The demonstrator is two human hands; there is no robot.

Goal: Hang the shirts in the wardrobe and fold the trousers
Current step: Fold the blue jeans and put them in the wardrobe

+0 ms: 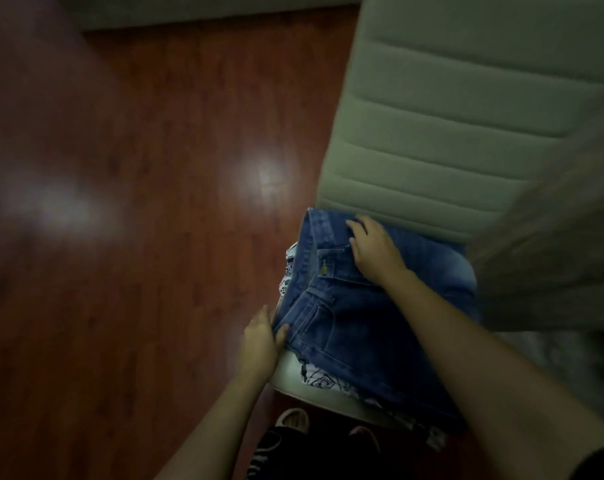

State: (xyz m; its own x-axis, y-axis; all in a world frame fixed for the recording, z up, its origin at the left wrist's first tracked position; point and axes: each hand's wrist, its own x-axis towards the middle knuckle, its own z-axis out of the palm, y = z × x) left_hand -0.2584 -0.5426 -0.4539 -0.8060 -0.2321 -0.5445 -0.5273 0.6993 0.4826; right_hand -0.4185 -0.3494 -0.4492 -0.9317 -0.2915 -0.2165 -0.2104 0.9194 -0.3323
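Folded blue jeans (369, 327) lie on the corner of a pale padded couch (449, 126), waistband toward the left. Under them a white cloth with a black pattern (323, 379) shows at the left and front edges. My right hand (375, 252) rests flat on the upper part of the jeans near the waistband button, fingers spread. My left hand (260, 341) pinches the lower left edge of the jeans by a pocket, thumb on top.
Glossy red-brown wooden floor (137, 202) fills the left side. A grey-beige cloth (553, 244) drapes over the couch at the right. My feet in slippers (293, 419) stand at the couch's front edge.
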